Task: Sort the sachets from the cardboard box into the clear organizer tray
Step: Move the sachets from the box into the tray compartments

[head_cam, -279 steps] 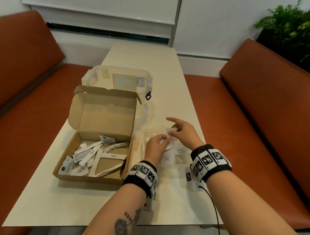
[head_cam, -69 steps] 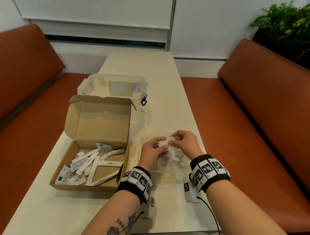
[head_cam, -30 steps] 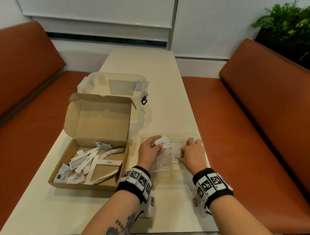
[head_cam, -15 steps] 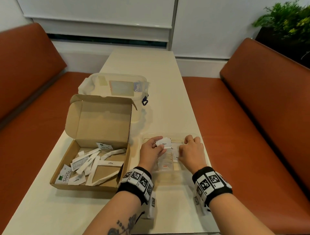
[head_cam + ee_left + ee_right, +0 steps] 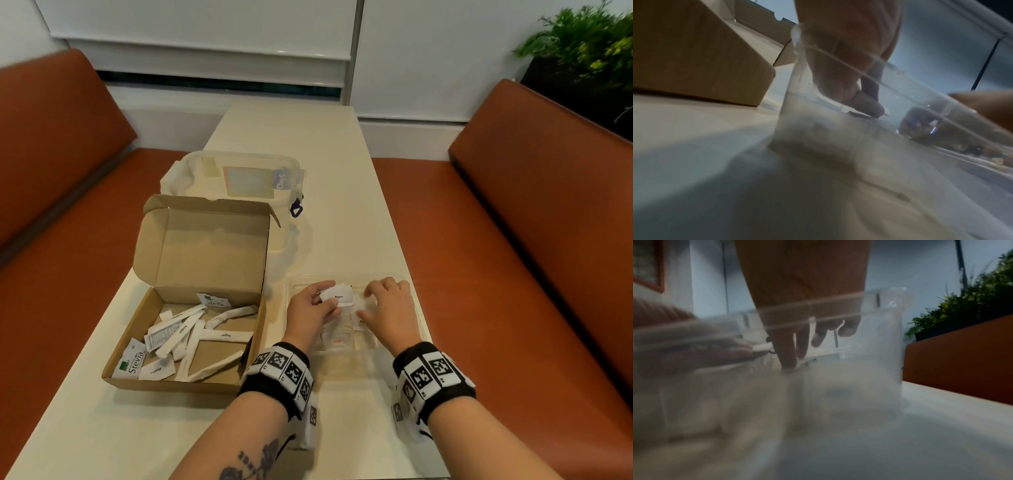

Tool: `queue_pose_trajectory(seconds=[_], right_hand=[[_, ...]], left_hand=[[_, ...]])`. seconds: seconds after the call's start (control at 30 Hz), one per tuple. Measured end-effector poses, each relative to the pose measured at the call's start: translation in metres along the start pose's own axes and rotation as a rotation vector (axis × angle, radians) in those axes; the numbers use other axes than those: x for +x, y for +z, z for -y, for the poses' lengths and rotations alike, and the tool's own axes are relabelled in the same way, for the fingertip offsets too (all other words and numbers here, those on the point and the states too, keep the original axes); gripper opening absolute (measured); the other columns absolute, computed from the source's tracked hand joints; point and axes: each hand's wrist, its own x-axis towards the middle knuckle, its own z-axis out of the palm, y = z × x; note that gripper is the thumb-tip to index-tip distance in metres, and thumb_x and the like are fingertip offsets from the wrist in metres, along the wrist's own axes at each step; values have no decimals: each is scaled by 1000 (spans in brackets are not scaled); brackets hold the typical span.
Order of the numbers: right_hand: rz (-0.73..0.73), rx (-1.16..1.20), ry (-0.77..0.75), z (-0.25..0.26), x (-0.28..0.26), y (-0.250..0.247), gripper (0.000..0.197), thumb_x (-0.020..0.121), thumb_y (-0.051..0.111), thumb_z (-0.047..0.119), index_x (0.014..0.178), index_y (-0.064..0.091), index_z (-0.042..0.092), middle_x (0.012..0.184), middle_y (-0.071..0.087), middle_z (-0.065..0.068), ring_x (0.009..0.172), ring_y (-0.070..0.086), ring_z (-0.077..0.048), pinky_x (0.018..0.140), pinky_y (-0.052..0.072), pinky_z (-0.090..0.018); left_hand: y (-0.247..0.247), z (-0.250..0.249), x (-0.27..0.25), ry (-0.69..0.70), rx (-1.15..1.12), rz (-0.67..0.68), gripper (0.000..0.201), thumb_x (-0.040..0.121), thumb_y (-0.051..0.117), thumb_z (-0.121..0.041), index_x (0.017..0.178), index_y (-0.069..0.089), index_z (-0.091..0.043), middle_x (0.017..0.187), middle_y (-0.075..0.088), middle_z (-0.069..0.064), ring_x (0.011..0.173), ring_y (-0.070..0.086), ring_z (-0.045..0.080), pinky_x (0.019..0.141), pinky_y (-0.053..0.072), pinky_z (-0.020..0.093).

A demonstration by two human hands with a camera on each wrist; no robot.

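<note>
A long pale table [image 5: 342, 164] runs away from the person between two orange benches. On its left half sits an open cardboard box [image 5: 191, 342], lid standing up, with a lidded plastic tub [image 5: 236, 178] just behind it. Inside the box lie a loose heap of long sugar sticks [image 5: 226, 335] and a few flat Stevia packets [image 5: 132, 363]; much of the sorting is not yet done.

To the right of the box, close to the person, stands the clear tray [image 5: 404, 279], low-walled and divided into compartments. Both hands are down inside it. Some packets already lie flat on its floor, one with red lettering [image 5: 337, 341] nearest the person; which compartment each occupies is hard to tell through the clear walls.

The left hand [image 5: 310, 308] pinches a small white pepper packet [image 5: 339, 297] between thumb and fingers, holding it level above the far side of the tray, its long side running left to right. The right hand [image 5: 388, 308] is just to the right of that packet, fingers loosely spread and pressing down on packets in the tray, gripping nothing.

The packet sits between the two hands, already over the tray, so I judge the left hand need only lower it and let go.
</note>
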Motion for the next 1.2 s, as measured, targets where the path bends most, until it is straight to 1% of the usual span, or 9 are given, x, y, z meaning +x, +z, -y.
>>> queue_pose_trajectory(seconds=[0.1,0.23,0.4,0.5,0.6,0.67,0.77,0.97,1.2], right_hand=[[-49,355,32,9,6,-8,22,85,65,30,104,58,21,90,59,7,85,52,-11,70,37,-24],[60,430,73,13,15,-15,19,81,71,29,98,66,21,80,60,8,70,50,-4,64,37,-18],[103,556,142,6,12,-15,14,78,74,13,92,71,10,65,54,7,58,48,-1,52,38,-5],[100,547,195,-4,9,-19,7,80,72,15,86,71,12,62,54,8,58,48,-3,50,35,-8],[139,402,208,-15,7,-25,6,80,71,17,75,70,16,62,57,10,59,50,-4,47,32,-9],[190,297,199,-19,4,-25,7,78,73,19,72,71,17,72,61,7,65,52,-5,48,29,-10],[165,173,199,-18,1,-17,8,72,78,25,73,74,18,93,53,4,86,42,-10,62,31,-17],[147,77,166,-11,-2,-3,14,75,77,31,76,73,17,100,50,1,101,40,-17,80,42,-26],[120,18,70,-9,-6,4,12,78,70,19,76,58,17,95,45,2,97,42,-19,69,39,-24]], left_hand=[[-1,1,0,-1,6,8,35,85,64,6,113,65,-14,65,48,-1,68,60,18,65,56,20],[0,3,-1,14,17,26,33,82,69,3,107,68,-18,49,46,-15,52,57,6,65,56,22],[1,3,2,-15,-82,8,20,91,58,-1,105,69,-12,86,64,3,76,64,13,64,57,20],[1,4,3,-14,-88,-28,22,94,53,-1,105,68,-12,98,65,5,86,65,16,67,58,20],[0,6,4,3,-97,-53,23,94,53,0,104,67,-15,98,64,4,90,64,17,69,57,19],[-1,8,5,9,-107,-56,22,94,53,0,103,67,-14,96,63,4,89,64,16,67,56,17],[0,8,6,14,-101,-54,22,94,53,1,103,67,-13,96,63,5,88,64,15,66,56,16],[-1,9,5,32,-86,-58,22,94,52,1,107,66,-10,96,62,5,87,64,14,69,57,17],[-1,9,4,31,-81,-61,22,94,53,1,106,67,-10,96,63,4,87,64,15,70,57,19]])
